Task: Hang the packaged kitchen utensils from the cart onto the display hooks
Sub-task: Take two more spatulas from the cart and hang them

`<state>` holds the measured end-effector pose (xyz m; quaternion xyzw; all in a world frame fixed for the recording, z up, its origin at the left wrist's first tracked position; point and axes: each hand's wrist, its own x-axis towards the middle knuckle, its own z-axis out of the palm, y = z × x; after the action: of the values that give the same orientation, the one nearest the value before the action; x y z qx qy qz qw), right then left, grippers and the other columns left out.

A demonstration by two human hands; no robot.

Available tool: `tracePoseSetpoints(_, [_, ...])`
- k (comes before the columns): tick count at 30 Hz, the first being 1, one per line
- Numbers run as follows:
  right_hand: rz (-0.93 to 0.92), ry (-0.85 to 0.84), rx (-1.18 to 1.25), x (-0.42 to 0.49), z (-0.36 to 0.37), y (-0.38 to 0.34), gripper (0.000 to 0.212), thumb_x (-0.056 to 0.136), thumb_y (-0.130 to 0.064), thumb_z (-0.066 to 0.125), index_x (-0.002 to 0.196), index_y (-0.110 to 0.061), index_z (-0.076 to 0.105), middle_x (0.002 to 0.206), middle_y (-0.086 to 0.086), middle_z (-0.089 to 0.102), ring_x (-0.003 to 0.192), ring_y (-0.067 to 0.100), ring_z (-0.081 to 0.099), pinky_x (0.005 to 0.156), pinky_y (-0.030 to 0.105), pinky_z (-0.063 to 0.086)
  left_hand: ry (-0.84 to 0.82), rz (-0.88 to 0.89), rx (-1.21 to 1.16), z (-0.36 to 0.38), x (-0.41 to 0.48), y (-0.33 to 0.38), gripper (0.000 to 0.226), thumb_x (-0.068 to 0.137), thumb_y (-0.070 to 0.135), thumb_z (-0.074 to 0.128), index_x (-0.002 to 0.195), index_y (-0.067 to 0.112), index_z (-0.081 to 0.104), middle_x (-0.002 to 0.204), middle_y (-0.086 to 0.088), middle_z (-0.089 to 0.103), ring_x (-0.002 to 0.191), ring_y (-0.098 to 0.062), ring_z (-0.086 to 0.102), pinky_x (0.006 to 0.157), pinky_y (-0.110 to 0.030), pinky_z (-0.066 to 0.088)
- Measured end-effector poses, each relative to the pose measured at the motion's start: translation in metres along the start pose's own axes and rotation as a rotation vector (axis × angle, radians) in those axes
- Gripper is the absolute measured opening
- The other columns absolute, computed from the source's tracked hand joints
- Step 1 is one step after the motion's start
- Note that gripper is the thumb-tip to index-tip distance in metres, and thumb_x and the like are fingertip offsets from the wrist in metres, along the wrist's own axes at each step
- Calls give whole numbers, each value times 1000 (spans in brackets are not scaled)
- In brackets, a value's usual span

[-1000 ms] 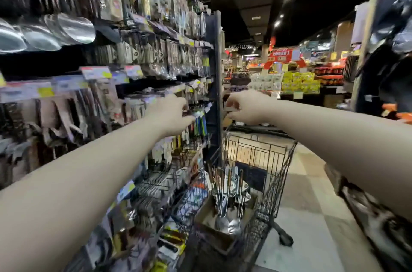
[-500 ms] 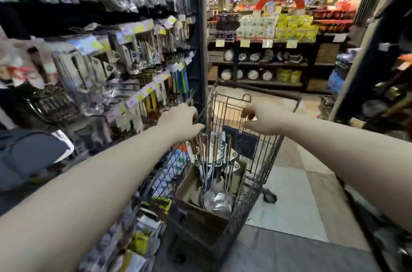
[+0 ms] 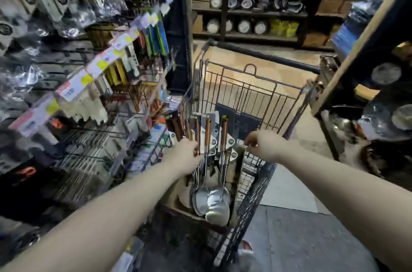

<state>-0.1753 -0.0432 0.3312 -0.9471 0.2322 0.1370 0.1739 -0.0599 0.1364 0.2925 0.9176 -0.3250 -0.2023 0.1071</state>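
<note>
A wire shopping cart stands in the aisle with a cardboard box inside it. Several packaged steel ladles and spatulas with wooden handles stand in the box, handles up. My left hand is down in the cart, its fingers closed around the wooden handles on the left of the bunch. My right hand pinches the white card tag of a utensil on the right side. The display rack with hooks and hanging packages runs along my left.
Price tags line the rack's rails. A dark shelf post ends the rack. More shelving with plates and goods stands across the aisle and at my right. Tiled floor lies to the right of the cart.
Both hands came down from the rack's hooks to the cart rim, then into the cart onto the utensils. My view has tipped downward.
</note>
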Motion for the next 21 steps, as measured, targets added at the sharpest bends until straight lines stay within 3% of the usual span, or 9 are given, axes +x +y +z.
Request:
tracePoseSetpoints(5, [6, -149, 29, 81, 42, 22, 26, 90, -21, 54, 113, -12, 62, 115, 8, 63, 106, 24, 60, 91, 34, 50, -79, -124, -70, 42, 54, -13, 37, 90, 31, 53, 123, 13, 52, 130, -10, 51, 118, -30, 51, 99, -40, 44])
tracePoseSetpoints(9, [5, -318, -5, 145, 77, 43, 24, 90, -17, 50, 111, -10, 60, 116, 12, 64, 107, 29, 60, 87, 32, 49, -138, -244, -122, 72, 104, -20, 39, 89, 32, 53, 124, 17, 52, 130, -9, 52, 119, -28, 51, 98, -36, 43])
tracePoseSetpoints(12, [17, -399, 3, 184, 105, 59, 32, 91, -21, 49, 119, -8, 56, 123, 15, 62, 114, 30, 58, 93, 32, 46, -189, -314, -171, 99, 144, -21, 38, 88, 29, 53, 123, 15, 51, 128, -12, 52, 120, -29, 51, 97, -36, 42])
tracePoseSetpoints(18, [153, -454, 93, 241, 178, 91, 32, 93, -26, 45, 117, -9, 58, 122, 16, 63, 114, 31, 58, 92, 31, 46, -235, -445, -365, 168, 208, -29, 43, 88, 23, 57, 127, 10, 49, 132, -14, 51, 122, -29, 49, 99, -32, 39])
tracePoseSetpoints(21, [234, -488, 179, 258, 210, 101, 35, 92, -28, 47, 120, -8, 55, 123, 18, 61, 116, 34, 56, 91, 33, 45, -244, -491, -467, 196, 230, -33, 39, 86, 19, 58, 122, 9, 52, 123, -16, 58, 114, -30, 54, 95, -34, 44])
